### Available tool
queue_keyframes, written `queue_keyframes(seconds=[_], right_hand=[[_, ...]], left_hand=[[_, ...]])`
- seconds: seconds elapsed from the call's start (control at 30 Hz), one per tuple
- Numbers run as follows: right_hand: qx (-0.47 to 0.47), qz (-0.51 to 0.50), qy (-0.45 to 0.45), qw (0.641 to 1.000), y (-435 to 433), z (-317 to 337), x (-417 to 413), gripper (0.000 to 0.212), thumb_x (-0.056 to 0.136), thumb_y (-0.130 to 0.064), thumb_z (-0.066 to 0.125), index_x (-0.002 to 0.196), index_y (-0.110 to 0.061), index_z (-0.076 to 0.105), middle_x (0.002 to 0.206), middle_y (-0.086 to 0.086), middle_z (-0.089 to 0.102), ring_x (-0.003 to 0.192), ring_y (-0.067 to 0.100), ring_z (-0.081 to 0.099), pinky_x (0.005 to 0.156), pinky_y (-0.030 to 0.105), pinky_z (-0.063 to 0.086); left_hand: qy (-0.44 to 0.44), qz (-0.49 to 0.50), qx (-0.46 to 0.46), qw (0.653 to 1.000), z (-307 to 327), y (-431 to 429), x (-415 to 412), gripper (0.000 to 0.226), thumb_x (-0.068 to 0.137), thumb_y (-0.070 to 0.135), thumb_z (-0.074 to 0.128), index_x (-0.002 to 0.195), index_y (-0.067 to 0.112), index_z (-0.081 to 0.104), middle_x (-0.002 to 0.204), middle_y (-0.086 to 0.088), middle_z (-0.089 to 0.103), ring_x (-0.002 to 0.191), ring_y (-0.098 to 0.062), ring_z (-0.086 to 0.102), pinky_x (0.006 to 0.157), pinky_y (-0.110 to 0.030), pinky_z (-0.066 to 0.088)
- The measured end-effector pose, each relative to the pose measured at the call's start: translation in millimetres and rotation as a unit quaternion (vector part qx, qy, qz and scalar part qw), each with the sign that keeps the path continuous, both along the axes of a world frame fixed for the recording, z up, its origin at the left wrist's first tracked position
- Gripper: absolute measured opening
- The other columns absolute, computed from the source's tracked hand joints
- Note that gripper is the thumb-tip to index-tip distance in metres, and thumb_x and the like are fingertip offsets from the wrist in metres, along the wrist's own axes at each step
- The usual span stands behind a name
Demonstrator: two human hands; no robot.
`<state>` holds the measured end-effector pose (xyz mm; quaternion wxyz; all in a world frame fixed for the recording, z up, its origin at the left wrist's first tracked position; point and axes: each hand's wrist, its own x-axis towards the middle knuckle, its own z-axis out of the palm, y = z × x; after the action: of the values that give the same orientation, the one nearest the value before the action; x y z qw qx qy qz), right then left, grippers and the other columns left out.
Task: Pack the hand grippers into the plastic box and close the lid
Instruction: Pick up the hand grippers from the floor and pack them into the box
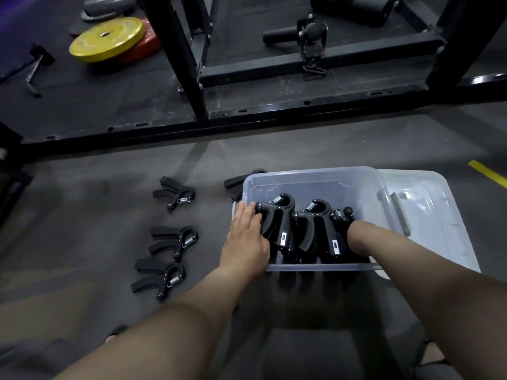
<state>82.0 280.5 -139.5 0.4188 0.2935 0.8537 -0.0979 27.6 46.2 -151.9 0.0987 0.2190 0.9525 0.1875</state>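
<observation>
Both bare forearms reach forward from the near edge to the plastic box [323, 267], which stands on the floor [82, 215] at right of centre. The left hand [245, 242] lies over the left wall of the box with its fingers [247, 215] straight and together; the fingertips touch the handle of the leftmost of the hand grippers [281, 223] inside. The right hand [359, 239] goes down into the right part of the box, just beside the second gripper. Its fingers are hidden there, so I cannot tell if they hold something.

The grippers in the box stand upright side by side, springs to the far side. The lid [433, 223] lies flat, touching the box on its right, and is not on it. Three loose grippers [175, 241] lie on the floor to the left, well apart from the box, and one more gripper [238, 182] lies against its far left corner.

The floor is dark grey and matte, with a yellow line [488, 174] at far right. Farther away stands a black steel frame [192, 78] — and at far left a yellow weight plate [107, 39] rests on a red plate [146, 45].

Small white marks are on the gripper handles, too small to read.
</observation>
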Motion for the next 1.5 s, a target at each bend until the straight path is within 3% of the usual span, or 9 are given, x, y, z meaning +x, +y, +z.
queue_keyframes(seconds=[0.23,0.37,0.53,0.67,0.93,1.1,1.23,1.4,1.5], right_hand=[[-0.02,-0.03,0.038,0.999,8.1,-8.5,0.4,0.044,0.1,-0.016,0.041,0.142,-0.001,0.043,0.143,0.018,0.047,0.131,0.031,0.047,0.107,0.033,0.036],[-0.035,-0.098,0.155,0.982,27.8,-24.9,-5.0,0.079,0.095,-0.01,0.047,0.156,-0.028,0.0,0.148,0.017,0.041,0.131,0.034,0.046,0.109,0.04,0.037],[-0.009,-0.023,0.207,0.978,40.0,-33.6,-6.6,0.045,0.086,-0.015,0.06,0.129,-0.016,0.045,0.13,0.015,0.053,0.114,0.035,0.056,0.097,0.042,0.046],[-0.019,-0.022,0.226,0.974,38.7,-24.2,-7.9,0.009,0.093,-0.018,0.041,0.101,-0.015,0.044,0.107,0.014,0.054,0.09,0.032,0.054,0.079,0.037,0.043],[-0.017,-0.122,0.152,0.981,16.3,-17.0,-8.4,0.043,0.099,-0.018,0.036,0.138,0.0,0.039,0.14,0.024,0.045,0.126,0.04,0.047,0.107,0.045,0.037],[-0.038,-0.047,0.023,0.998,13.5,12.9,4.1,0.013,0.094,-0.021,0.055,0.101,-0.011,0.058,0.097,0.01,0.065,0.105,0.03,0.064,0.091,0.032,0.049],[-0.092,-0.087,0.062,0.99,12.5,4.7,13.8,0.012,0.095,-0.013,0.04,0.097,-0.012,0.052,0.104,0.014,0.056,0.119,0.035,0.058,0.084,0.033,0.044],[-0.167,-0.235,0.134,0.948,19.7,-0.5,17.5,0.021,0.087,-0.005,0.043,0.089,0.004,0.062,0.089,0.026,0.068,0.075,0.041,0.07,0.073,0.056,0.058],[-0.175,-0.237,0.134,0.946,18.4,1.0,18.3,0.018,0.089,-0.005,0.043,0.084,0.001,0.059,0.082,0.023,0.063,0.07,0.039,0.067,0.071,0.052,0.059]], left_hand=[[-0.012,0.002,-0.002,1.0,0.4,0.5,0.8,0.053,0.091,0.015,0.04,0.144,0.017,0.037,0.163,0.007,0.003,0.149,-0.011,-0.012,0.117,-0.038,0.016],[0.003,-0.002,-0.003,1.0,-4.2,0.5,-0.3,0.052,0.09,0.016,0.041,0.142,0.015,0.039,0.163,0.005,0.006,0.149,-0.012,-0.011,0.118,-0.036,0.016],[0.005,0.0,-0.008,1.0,-4.5,1.4,0.1,0.052,0.09,0.015,0.042,0.141,0.015,0.04,0.162,0.005,0.007,0.149,-0.013,-0.01,0.117,-0.037,0.018],[0.004,0.002,-0.007,1.0,-5.9,0.7,-0.6,0.052,0.09,0.015,0.042,0.142,0.015,0.039,0.163,0.005,0.006,0.149,-0.013,-0.011,0.119,-0.036,0.016],[0.008,-0.002,-0.017,1.0,-6.1,1.4,-0.3,0.051,0.09,0.016,0.041,0.142,0.015,0.038,0.163,0.004,0.004,0.149,-0.014,-0.012,0.117,-0.035,0.017],[0.012,0.006,-0.012,1.0,-6.7,2.8,0.4,0.053,0.089,0.016,0.042,0.142,0.015,0.039,0.163,0.004,0.006,0.149,-0.013,-0.01,0.117,-0.035,0.018],[0.013,0.005,-0.012,1.0,-6.9,2.4,0.1,0.053,0.09,0.017,0.042,0.143,0.015,0.038,0.162,0.004,0.006,0.149,-0.013,-0.01,0.117,-0.035,0.018],[0.019,0.008,-0.009,1.0,-7.6,3.9,-0.1,0.053,0.09,0.017,0.042,0.142,0.014,0.038,0.162,0.002,0.008,0.149,-0.015,-0.009,0.119,-0.034,0.013],[0.025,0.006,-0.009,1.0,-10.4,4.5,-0.8,0.053,0.089,0.017,0.043,0.142,0.012,0.039,0.162,0.0,0.009,0.15,-0.017,-0.009,0.119,-0.034,0.009]])
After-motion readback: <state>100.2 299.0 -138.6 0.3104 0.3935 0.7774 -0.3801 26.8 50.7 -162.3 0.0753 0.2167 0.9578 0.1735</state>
